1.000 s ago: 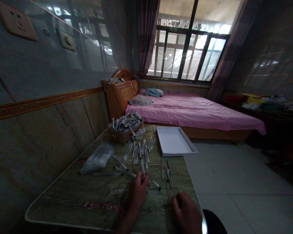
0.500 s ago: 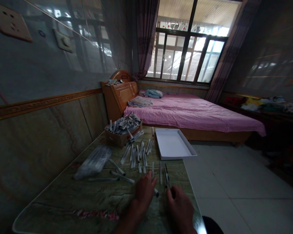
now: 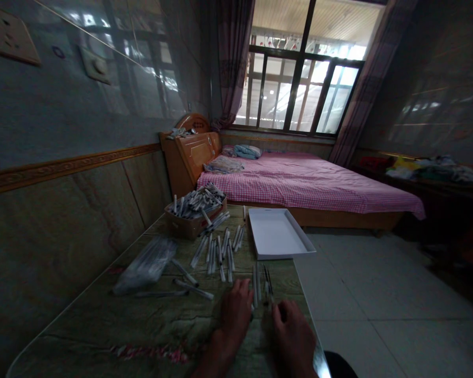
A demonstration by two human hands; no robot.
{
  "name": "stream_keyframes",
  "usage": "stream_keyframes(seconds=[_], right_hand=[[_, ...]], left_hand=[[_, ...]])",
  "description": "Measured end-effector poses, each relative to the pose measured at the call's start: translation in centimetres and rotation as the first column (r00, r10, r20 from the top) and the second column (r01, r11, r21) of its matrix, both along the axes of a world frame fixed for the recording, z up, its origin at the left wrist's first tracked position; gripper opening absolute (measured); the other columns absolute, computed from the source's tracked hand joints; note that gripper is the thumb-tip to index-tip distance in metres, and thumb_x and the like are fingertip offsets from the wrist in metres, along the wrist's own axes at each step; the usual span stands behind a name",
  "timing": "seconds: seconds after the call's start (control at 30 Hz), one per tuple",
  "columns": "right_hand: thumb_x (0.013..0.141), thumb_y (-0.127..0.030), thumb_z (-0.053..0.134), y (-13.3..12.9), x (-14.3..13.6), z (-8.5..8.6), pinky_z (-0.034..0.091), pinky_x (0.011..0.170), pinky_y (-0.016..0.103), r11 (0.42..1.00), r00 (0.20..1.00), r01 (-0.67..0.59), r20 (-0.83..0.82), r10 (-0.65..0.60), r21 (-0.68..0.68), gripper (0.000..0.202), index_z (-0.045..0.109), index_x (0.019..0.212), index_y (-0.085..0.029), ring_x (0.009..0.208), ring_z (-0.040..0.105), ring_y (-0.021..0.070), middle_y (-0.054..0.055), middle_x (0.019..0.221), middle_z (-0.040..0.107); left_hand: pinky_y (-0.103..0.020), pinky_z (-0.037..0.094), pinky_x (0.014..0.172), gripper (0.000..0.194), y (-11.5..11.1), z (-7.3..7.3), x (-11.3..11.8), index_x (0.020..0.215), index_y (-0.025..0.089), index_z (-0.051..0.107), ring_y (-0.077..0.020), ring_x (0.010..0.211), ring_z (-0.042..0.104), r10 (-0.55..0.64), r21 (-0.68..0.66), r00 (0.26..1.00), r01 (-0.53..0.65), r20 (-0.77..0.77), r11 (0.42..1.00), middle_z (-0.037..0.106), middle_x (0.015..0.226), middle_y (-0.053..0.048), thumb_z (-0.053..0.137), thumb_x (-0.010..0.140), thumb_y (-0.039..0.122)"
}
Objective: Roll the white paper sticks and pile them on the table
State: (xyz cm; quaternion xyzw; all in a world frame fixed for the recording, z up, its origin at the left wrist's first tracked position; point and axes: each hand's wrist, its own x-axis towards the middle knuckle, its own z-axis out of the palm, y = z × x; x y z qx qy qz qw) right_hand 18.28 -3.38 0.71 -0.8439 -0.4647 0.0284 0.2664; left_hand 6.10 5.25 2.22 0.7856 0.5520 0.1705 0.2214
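Note:
My left hand [image 3: 235, 307] is low over the table, its fingers curled together and pointing away from me. A dark pen tip pokes out by its thumb side; what lies under the fingers is hidden. Just right of it, two clear pen barrels [image 3: 256, 283] lie side by side. My right hand [image 3: 294, 333] is closed near the table's right edge, its thumb and forefinger pinched at the near end of thin dark sticks [image 3: 268, 283] that look like pen refills. Several more pens [image 3: 220, 252] lie in loose rows beyond my left hand.
A cardboard box [image 3: 185, 226] heaped with pens stands at the far left. Near it lies a clear plastic bag [image 3: 145, 265]. A shallow white tray [image 3: 281, 233] overhangs the table's right edge. Loose pens [image 3: 193, 289] lie left of my hands. A bed [image 3: 299, 184] stands beyond the table [image 3: 142, 320].
The clear barrel by my left hand's fingers now lies close beside the other barrel. My left hand's fingers have drawn together. My right hand has hardly moved.

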Motion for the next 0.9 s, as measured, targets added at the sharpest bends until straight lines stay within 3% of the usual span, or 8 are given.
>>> stream_keyframes(seconds=[0.2, 0.5, 0.73, 0.9], right_hand=[[0.092, -0.035, 0.046, 0.3, -0.5, -0.2, 0.035, 0.059, 0.027, 0.999, 0.998, -0.043, 0.055, 0.042, 0.007, 0.027, 0.056, 0.069, -0.025, 0.068, 0.063, 0.0161, 0.001, 0.075, 0.066], [0.094, -0.045, 0.044, 0.2, -0.1, -1.1, 0.033, 0.056, 0.027, 0.996, 0.996, -0.085, 0.028, 0.085, -0.028, 0.033, 0.059, 0.070, -0.027, 0.070, 0.065, 0.0185, 0.002, 0.078, 0.070], [0.096, -0.046, 0.041, 0.0, 0.3, -1.2, 0.037, 0.058, 0.027, 0.993, 0.994, -0.114, -0.008, 0.113, -0.036, 0.035, 0.059, 0.072, -0.028, 0.073, 0.066, 0.0189, 0.002, 0.081, 0.068], [0.095, -0.045, 0.042, 0.0, 0.3, -0.8, 0.040, 0.060, 0.026, 0.984, 0.985, -0.175, 0.000, 0.175, 0.011, 0.032, 0.063, 0.077, -0.028, 0.076, 0.066, 0.0185, 0.001, 0.085, 0.068]], left_hand=[[-0.028, 0.044, 0.096, 0.044, -0.8, -1.7, 0.1, 0.120, 0.019, 0.066, -0.0204, 0.109, 0.064, -0.034, 0.039, 0.999, 0.033, 0.042, 0.999, 0.069, 0.114, -0.010, 0.033, 0.093, 0.008], [-0.033, 0.045, 0.103, 0.047, -1.2, -2.4, 0.1, 0.127, 0.015, 0.063, -0.0223, 0.116, 0.062, -0.098, 0.015, 0.963, 0.097, 0.250, 0.995, 0.068, 0.121, -0.013, 0.036, 0.089, 0.007], [-0.036, 0.047, 0.103, 0.042, -1.0, -2.0, -2.0, 0.118, 0.019, 0.068, -0.0236, 0.114, 0.064, -0.056, -0.021, 0.921, 0.069, 0.385, 0.997, 0.069, 0.119, -0.013, 0.043, 0.086, 0.011], [-0.035, 0.049, 0.099, 0.037, -0.7, -2.4, -4.7, 0.109, 0.021, 0.071, -0.0223, 0.108, 0.067, -0.005, 0.003, 0.893, 0.004, 0.451, 1.000, 0.071, 0.112, -0.010, 0.044, 0.085, 0.013]])
